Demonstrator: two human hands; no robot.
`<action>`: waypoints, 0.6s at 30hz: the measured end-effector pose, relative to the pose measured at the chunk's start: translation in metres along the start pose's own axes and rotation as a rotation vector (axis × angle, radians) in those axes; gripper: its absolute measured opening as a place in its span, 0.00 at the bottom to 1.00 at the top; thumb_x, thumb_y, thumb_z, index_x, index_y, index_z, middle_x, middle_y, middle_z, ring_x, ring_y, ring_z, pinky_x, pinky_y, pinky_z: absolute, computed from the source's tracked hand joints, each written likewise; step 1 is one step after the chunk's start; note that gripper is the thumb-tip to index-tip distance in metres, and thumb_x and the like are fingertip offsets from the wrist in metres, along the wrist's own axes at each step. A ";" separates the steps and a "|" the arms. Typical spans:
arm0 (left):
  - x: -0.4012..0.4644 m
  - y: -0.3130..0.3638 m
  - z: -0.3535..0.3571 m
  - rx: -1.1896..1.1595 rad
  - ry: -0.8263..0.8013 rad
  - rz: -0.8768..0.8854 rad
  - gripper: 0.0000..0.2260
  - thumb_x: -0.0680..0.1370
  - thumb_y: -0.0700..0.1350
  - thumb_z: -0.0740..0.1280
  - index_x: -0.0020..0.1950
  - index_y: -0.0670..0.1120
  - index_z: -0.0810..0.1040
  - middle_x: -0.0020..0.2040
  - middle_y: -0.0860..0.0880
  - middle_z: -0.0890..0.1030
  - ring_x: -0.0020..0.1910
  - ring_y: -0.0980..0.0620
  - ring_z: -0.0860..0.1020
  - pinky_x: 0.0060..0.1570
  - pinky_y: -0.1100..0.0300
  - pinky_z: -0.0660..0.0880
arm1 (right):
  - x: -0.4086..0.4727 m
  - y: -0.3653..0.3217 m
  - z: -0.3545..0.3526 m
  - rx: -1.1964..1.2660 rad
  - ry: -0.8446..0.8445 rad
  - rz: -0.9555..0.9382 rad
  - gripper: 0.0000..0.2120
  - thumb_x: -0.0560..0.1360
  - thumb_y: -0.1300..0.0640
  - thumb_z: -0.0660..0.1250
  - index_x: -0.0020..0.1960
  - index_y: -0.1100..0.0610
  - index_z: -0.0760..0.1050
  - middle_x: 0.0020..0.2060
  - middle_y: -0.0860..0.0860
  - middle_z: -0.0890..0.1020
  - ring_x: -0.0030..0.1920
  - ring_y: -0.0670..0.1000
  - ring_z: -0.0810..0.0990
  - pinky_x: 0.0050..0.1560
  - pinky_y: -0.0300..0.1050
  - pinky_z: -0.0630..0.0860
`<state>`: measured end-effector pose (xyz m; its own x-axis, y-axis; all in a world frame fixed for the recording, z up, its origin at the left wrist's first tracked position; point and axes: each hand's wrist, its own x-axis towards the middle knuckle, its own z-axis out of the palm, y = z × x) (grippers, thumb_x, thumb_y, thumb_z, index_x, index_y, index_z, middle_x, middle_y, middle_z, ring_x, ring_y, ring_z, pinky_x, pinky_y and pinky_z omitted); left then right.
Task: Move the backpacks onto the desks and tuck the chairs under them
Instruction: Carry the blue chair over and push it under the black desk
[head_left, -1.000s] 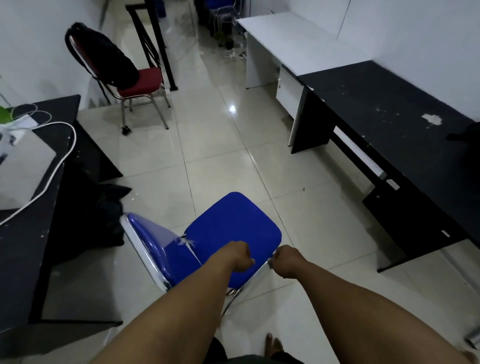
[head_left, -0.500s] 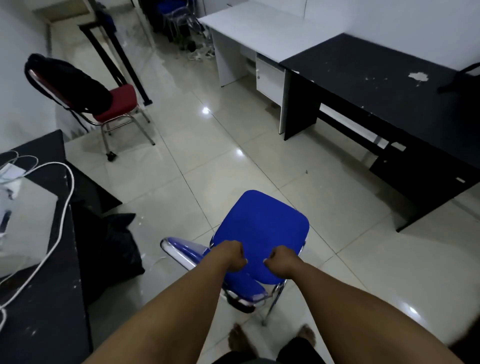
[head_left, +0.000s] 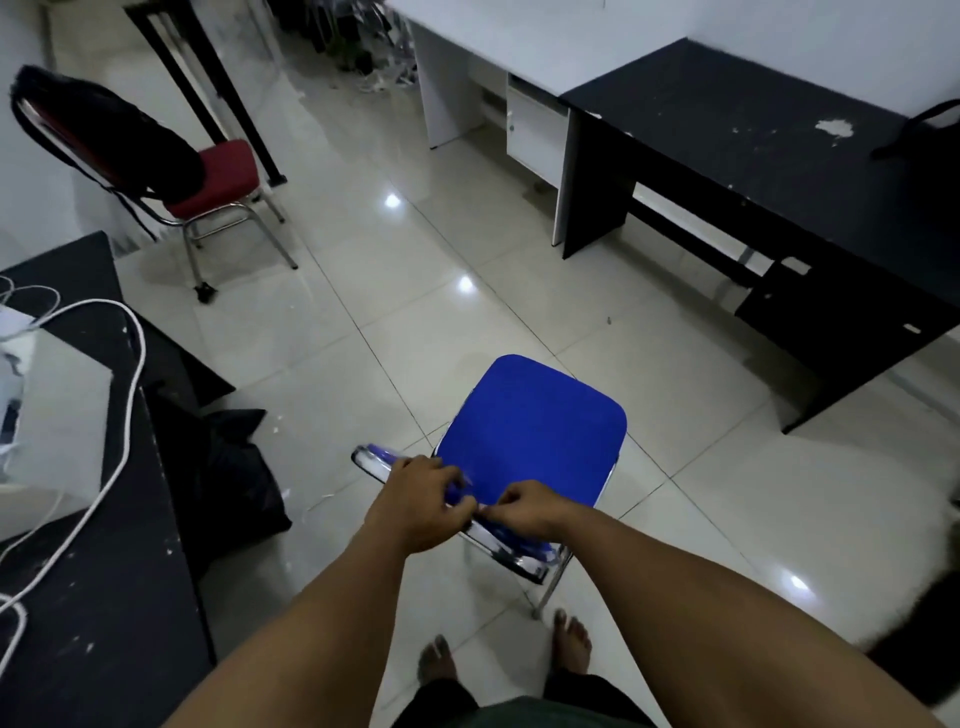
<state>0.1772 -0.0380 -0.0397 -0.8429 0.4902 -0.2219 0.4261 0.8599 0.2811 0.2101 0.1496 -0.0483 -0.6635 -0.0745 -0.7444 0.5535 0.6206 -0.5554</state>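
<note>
— What have your hands got?

— My left hand (head_left: 415, 501) and right hand (head_left: 524, 506) both curl tightly over the backrest of the blue chair (head_left: 535, 431): a firm grip, so I can steer it.

— Where does it go?

— Probably under the black tabletop (head_left: 753, 156), well apart on my right. A backpack (head_left: 119, 140) hangs on the red chair (head_left: 223, 176).

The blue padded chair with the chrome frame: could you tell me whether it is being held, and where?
Yes: the left hand and right hand grip the blue padded chair along its backrest's top edge.
</note>
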 end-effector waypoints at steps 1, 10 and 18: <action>-0.005 -0.011 -0.004 -0.055 -0.047 0.083 0.20 0.73 0.62 0.59 0.55 0.52 0.80 0.50 0.53 0.80 0.52 0.54 0.74 0.60 0.55 0.69 | 0.000 -0.006 0.005 0.010 0.000 0.009 0.20 0.75 0.36 0.65 0.52 0.53 0.78 0.46 0.49 0.79 0.44 0.48 0.76 0.50 0.48 0.74; 0.005 -0.067 -0.014 0.367 -0.113 0.179 0.28 0.72 0.47 0.71 0.72 0.51 0.70 0.71 0.48 0.72 0.71 0.46 0.68 0.73 0.51 0.59 | 0.000 -0.031 0.038 -0.059 0.006 -0.058 0.46 0.61 0.21 0.64 0.66 0.52 0.67 0.57 0.49 0.74 0.53 0.50 0.75 0.51 0.47 0.75; 0.032 -0.057 -0.012 0.372 -0.318 0.135 0.17 0.74 0.46 0.70 0.62 0.56 0.75 0.56 0.51 0.81 0.56 0.49 0.78 0.65 0.50 0.67 | -0.004 -0.025 0.037 -0.537 0.040 -0.083 0.31 0.68 0.46 0.68 0.69 0.50 0.65 0.55 0.51 0.76 0.50 0.54 0.76 0.48 0.47 0.73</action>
<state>0.1222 -0.0731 -0.0514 -0.6551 0.5697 -0.4963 0.6613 0.7500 -0.0119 0.2179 0.1056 -0.0456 -0.7185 -0.1169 -0.6856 0.1707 0.9260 -0.3367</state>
